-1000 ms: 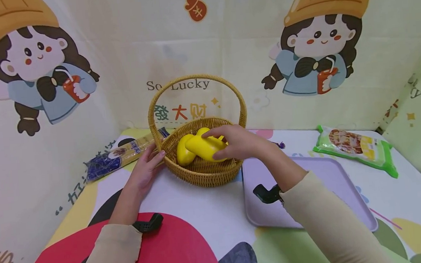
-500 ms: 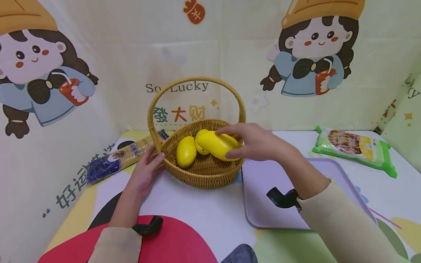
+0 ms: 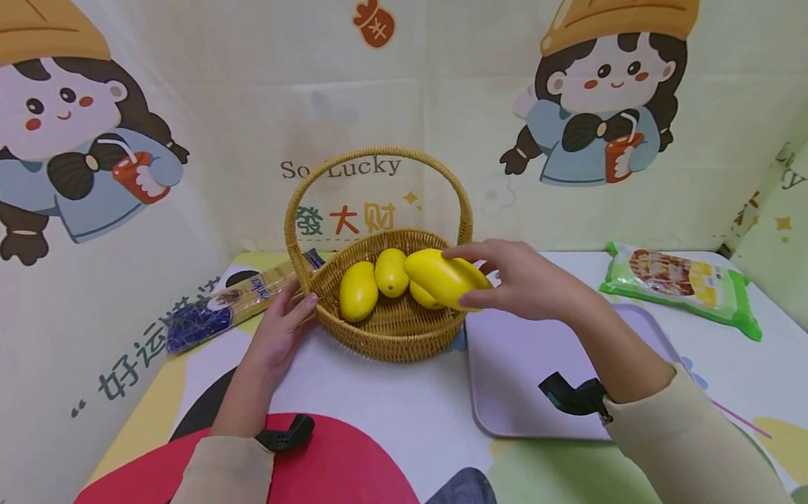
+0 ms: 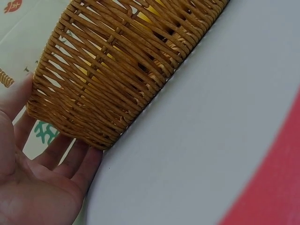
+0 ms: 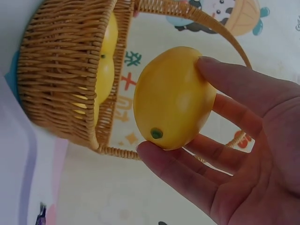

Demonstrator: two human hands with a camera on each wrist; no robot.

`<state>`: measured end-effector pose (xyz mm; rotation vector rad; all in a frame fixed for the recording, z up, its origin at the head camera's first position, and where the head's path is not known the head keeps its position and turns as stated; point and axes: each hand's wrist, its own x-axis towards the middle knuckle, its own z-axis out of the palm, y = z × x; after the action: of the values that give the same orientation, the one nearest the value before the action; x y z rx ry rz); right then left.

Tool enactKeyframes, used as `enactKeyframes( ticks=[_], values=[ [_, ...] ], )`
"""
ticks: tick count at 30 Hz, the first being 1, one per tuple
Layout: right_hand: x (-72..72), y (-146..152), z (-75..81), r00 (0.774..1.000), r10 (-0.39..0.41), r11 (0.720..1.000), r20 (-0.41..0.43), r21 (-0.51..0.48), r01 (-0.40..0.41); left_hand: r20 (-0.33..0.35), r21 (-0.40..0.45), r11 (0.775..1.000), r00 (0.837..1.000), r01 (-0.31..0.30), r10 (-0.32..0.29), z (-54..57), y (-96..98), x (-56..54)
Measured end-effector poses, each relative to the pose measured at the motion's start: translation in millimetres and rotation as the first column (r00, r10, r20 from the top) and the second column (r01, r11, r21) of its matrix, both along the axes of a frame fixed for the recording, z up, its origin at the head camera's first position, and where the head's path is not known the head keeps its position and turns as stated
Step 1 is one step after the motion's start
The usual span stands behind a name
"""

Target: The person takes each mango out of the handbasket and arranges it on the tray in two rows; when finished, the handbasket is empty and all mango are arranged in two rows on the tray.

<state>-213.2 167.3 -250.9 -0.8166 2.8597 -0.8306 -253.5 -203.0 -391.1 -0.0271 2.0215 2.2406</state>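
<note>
My right hand (image 3: 531, 281) pinches a yellow mango (image 3: 445, 276) between thumb and fingers, above the right rim of a wicker basket (image 3: 400, 343). The right wrist view shows this mango (image 5: 173, 98) with a green stem spot at its lower end. Inside the basket lie three more: one mango (image 3: 358, 291) at the left, another mango (image 3: 391, 273) at the back, and a third mango (image 3: 424, 296) partly hidden under the lifted one. At the basket's left side, my left hand (image 3: 278, 325) grips its edge; the left wrist view shows the thumb at the rim and fingers against the wickerwork.
A lilac tray (image 3: 531, 424) lies right of the basket, below my right forearm. Beyond it sits a green-edged food packet (image 3: 684, 285). A long blue-and-yellow packet (image 3: 230, 304) lies behind my left hand. A patterned cloth wall (image 3: 478, 104) stands at the back.
My right hand has carried the mango rightward from over the basket's middle to its right rim, uncovering the mangoes beneath. The left hand has stayed on the basket.
</note>
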Motion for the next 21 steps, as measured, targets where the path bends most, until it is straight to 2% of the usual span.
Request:
enactKeyframes(
  ticks=[6, 13, 21],
  values=[
    [6.5, 13.5, -4.4, 0.999, -0.036, 0.999, -0.018, 0.002, 0.036, 0.011, 0.009, 1.0, 1.0, -0.004, 0.004, -1.6, 0.4, -0.1],
    [13.7, 28.7, -10.2, 0.998, -0.056, 0.998, -0.003, -0.021, 0.056, 0.011, -0.001, 1.0, 1.0, -0.008, 0.008, -4.2, -1.1, 1.1],
    [18.9, 45.6, -17.0, 0.992, -0.116, 0.993, -0.041, 0.02, 0.117, -0.001, 0.0, 1.0, 1.0, 0.009, -0.009, -3.6, -1.5, -0.6]
  ],
)
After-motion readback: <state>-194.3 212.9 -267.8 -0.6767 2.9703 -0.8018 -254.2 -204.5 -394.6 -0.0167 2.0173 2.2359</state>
